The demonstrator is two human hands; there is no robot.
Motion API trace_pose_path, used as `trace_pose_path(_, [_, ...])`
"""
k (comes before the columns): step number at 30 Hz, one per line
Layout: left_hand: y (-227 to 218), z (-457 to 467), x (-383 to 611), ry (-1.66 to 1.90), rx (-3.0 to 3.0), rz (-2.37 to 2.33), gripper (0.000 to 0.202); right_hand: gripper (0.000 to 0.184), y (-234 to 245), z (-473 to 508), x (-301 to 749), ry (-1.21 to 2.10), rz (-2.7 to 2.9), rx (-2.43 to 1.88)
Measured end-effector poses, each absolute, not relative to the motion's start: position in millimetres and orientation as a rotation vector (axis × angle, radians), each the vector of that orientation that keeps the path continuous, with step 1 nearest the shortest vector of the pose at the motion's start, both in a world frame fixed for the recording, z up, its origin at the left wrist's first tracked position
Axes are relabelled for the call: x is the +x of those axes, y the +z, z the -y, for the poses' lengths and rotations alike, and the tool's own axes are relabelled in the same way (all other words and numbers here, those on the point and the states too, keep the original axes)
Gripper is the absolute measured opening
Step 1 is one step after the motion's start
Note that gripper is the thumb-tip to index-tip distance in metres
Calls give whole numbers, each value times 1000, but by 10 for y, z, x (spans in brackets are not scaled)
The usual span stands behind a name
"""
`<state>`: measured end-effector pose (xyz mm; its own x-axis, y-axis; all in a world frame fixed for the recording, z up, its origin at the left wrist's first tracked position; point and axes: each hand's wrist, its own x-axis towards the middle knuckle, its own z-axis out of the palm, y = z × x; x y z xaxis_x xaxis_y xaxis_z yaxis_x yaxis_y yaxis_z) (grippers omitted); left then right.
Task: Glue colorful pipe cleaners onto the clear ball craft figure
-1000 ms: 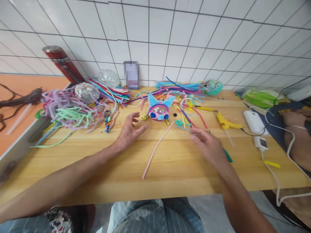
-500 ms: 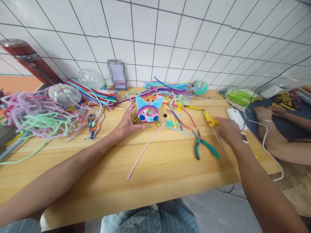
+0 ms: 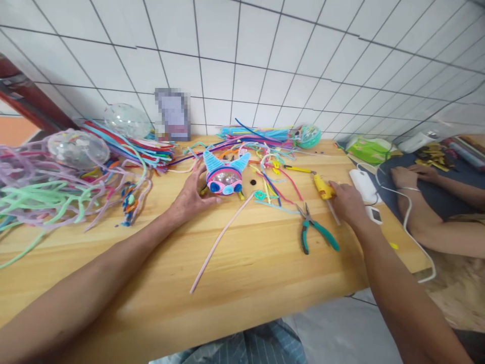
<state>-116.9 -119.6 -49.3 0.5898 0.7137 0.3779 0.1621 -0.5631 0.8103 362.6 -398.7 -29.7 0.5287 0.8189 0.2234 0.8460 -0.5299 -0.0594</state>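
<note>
Sporting pointed light-blue ears [image 3: 212, 162], a clear, pink-trimmed figure [image 3: 226, 175]

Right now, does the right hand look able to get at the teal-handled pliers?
Probably yes: the teal-handled pliers lie close by, uncovered, though the right hand is at the yellow glue gun and would likely have to leave it first.

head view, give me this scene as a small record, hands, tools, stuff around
left hand: beside the eared toy, thumb spread; grip unclear
right hand: at the yellow glue gun; grip unclear
pliers: on the table, green handles spread
pink stem: on the table, between toy and near edge
phone: upright against the wall
</note>
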Motion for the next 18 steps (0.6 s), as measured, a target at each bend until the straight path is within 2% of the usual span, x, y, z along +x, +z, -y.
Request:
trace_pose_path(9, [-484, 1227, -1176, 921, 1973, -742, 85, 46, 182, 3900, 3399, -272, 1014, -2227])
trace_pose_path(15, [-448, 1223, -1177, 965, 1943, -728, 75, 33, 585, 3531, 2910, 29, 859, -1662])
trace_pose_path(18, [-465, 1194, -1222, 929, 1952, -742, 76, 34, 660, 3378, 2604, 141, 843, -1594])
